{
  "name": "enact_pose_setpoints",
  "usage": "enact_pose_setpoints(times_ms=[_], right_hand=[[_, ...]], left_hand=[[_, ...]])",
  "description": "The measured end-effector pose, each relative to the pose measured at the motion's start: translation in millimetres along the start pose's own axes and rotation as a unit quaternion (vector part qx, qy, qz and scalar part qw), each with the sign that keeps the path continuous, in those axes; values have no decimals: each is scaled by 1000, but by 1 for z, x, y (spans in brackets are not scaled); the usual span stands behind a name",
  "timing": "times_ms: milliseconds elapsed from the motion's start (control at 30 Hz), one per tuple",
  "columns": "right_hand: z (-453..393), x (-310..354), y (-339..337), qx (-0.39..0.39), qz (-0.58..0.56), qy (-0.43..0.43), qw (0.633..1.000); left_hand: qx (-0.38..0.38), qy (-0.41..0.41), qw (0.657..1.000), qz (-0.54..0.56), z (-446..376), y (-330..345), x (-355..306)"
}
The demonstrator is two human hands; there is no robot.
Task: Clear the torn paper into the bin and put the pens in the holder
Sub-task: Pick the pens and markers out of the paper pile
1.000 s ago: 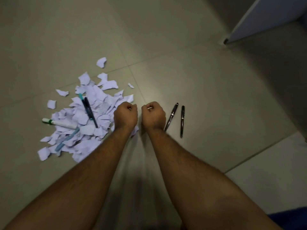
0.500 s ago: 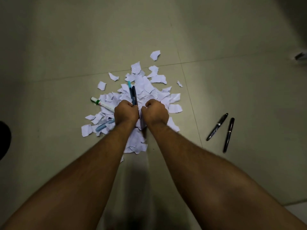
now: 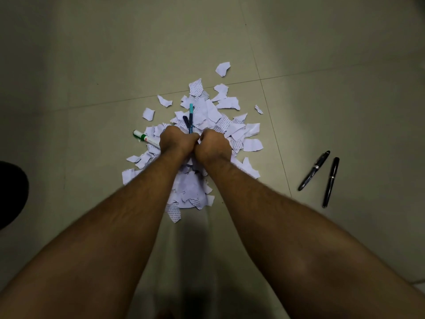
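Note:
A heap of torn white paper (image 3: 226,103) lies on the tiled floor. On it rest a teal pen (image 3: 191,110) and a dark blue pen (image 3: 185,120). A white marker with a green band (image 3: 144,137) sticks out at the heap's left. My left hand (image 3: 176,141) and my right hand (image 3: 212,147) are fists pressed side by side over the heap's middle. Their fingers curl down, and what is under them is hidden. The teal pen's lower end disappears between the fists. Two black pens (image 3: 314,170) (image 3: 331,181) lie on bare floor to the right.
A dark rounded object (image 3: 11,194) sits at the left edge of the view. Pale floor tiles with thin joints (image 3: 266,88) surround the heap. Neither a bin nor a pen holder is in view.
The view swung left, so the heap now sits centred and the two black pens lie far right. Both fists moved from beside the black pens onto the heap, still closed.

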State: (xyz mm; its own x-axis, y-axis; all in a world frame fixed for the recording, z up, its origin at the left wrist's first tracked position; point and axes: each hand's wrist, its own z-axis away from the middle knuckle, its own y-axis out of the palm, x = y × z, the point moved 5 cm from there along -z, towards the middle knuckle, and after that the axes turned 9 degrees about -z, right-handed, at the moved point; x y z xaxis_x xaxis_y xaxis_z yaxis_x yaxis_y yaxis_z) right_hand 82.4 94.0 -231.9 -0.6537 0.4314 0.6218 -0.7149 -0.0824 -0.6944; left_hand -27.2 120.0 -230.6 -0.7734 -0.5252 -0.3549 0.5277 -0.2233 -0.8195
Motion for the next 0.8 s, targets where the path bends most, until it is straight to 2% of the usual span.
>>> enact_pose_setpoints(times_ms=[67, 167, 267, 367, 467, 633, 800], right_hand=[[0, -3, 0, 1, -13, 14, 1000], [4, -9, -9, -42, -119, 45, 991], [16, -21, -31, -127, -266, 96, 951], [33, -49, -56, -212, -344, 141, 904], [55, -95, -82, -275, -336, 188, 881], [102, -187, -130, -333, -287, 264, 859], [129, -239, -161, -341, -262, 305, 850]], left_hand=[[-18, 18, 1000, -2, 1, -5, 2], [-25, 26, 998, 43, 5, -12, 4], [2, 42, 990, 137, 20, -11, -15], [63, 67, 982, 163, 44, 12, -47], [133, 90, 972, 170, 76, 54, -76], [261, 134, 947, 133, 149, 124, -116], [288, 178, 940, 48, 198, 160, -140]])
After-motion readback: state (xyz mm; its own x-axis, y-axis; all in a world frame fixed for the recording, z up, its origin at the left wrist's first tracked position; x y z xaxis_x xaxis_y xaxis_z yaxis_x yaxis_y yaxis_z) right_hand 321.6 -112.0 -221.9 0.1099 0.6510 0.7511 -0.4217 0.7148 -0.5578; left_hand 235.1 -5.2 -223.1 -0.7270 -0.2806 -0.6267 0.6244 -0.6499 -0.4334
